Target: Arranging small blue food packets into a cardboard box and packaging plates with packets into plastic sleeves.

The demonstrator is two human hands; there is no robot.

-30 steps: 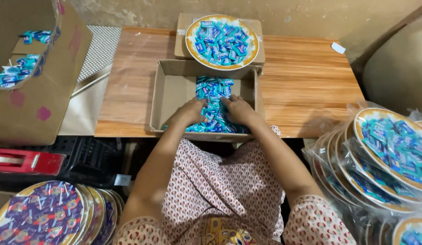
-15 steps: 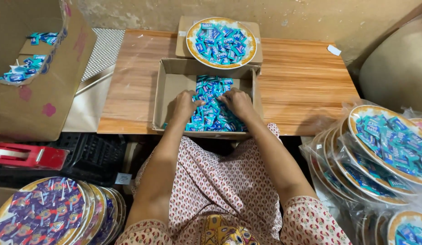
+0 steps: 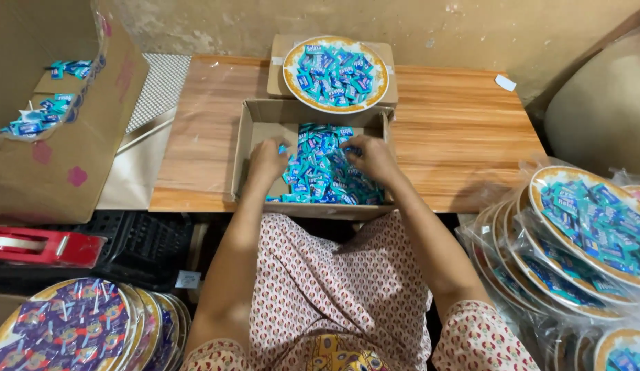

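While both hands reach into the shallow cardboard box (image 3: 255,137) at the near edge of the wooden tabletop (image 3: 457,137), they rest on the heap of small blue sachets (image 3: 323,168) that fills its middle and right part. The left hand (image 3: 266,161) lies at the heap's left edge, its grip seemingly pinched on one sachet, though the fingertips are too small to be sure. The right hand (image 3: 371,158) is spread loosely over the sachets, grip released. Just behind the box a round plate (image 3: 289,72) piled with the same sachets sits on a flat carton. Wrapped plates (image 3: 574,240) are stacked at right.
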